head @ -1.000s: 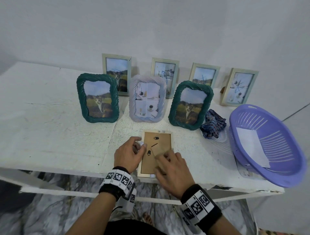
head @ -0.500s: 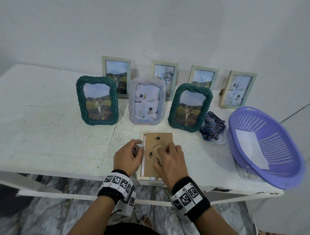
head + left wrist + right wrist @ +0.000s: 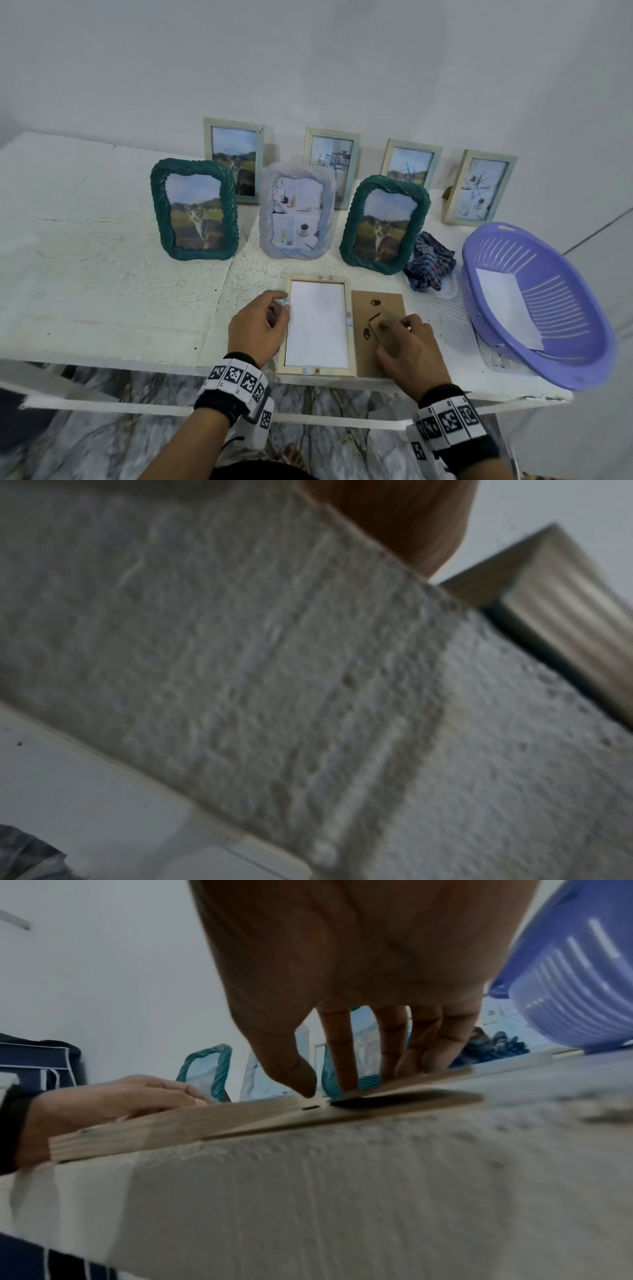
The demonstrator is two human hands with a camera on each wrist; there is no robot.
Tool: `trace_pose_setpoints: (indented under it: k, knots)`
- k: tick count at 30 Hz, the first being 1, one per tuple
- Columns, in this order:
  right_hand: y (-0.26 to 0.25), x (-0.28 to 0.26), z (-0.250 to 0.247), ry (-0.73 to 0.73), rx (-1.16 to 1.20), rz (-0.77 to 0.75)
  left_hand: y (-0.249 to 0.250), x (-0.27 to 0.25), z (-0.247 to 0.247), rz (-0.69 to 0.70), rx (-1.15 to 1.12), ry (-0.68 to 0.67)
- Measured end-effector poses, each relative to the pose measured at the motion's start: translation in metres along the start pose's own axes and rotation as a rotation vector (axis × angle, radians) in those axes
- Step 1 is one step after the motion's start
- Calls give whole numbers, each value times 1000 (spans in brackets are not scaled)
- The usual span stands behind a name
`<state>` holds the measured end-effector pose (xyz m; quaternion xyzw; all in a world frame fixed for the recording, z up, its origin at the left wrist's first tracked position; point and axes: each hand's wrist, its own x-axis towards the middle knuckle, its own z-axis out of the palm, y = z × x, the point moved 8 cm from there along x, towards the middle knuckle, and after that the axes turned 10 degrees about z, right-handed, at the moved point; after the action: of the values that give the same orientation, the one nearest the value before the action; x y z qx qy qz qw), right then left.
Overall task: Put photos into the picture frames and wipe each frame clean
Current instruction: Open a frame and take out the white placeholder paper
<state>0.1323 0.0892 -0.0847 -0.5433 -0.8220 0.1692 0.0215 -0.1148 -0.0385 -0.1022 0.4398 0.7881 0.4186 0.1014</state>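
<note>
A light wooden frame (image 3: 317,371) lies face down at the table's front edge, its white inside (image 3: 317,325) uncovered. My left hand (image 3: 260,325) holds the frame's left edge with curled fingers, index tip by a small clip. The brown backing board (image 3: 380,305) lies flat just right of the frame. My right hand (image 3: 406,342) rests on it. In the right wrist view its straight fingers (image 3: 344,1069) press on the board's stand flap (image 3: 428,1076), thumb touching the board (image 3: 394,1104) beside the frame (image 3: 171,1123). The left wrist view is blurred and shows a frame corner (image 3: 548,601).
Three rope-edged frames (image 3: 195,209) stand with photos behind the work spot, and several slim frames (image 3: 234,157) line the wall. A checked cloth (image 3: 430,265) lies right of them. A purple basket (image 3: 599,359) at the right holds a white sheet (image 3: 507,308).
My right hand has taken the backing board off the frame and set it down to the right, baring the white inside. My left hand stayed at the frame's left edge.
</note>
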Motion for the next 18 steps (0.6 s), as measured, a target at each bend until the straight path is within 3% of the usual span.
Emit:
trace_pose_setpoints:
  k: [4,10,18]
  knots:
    - [-39,-1,-7,89,2,-84,0,0,0,3,9,0]
    - [-93,-1,33,-205,-200,-224,0,0,0,12,16,-5]
    - [-96,16,56,-283,-335,-227,5,0,-3,30,17,-2]
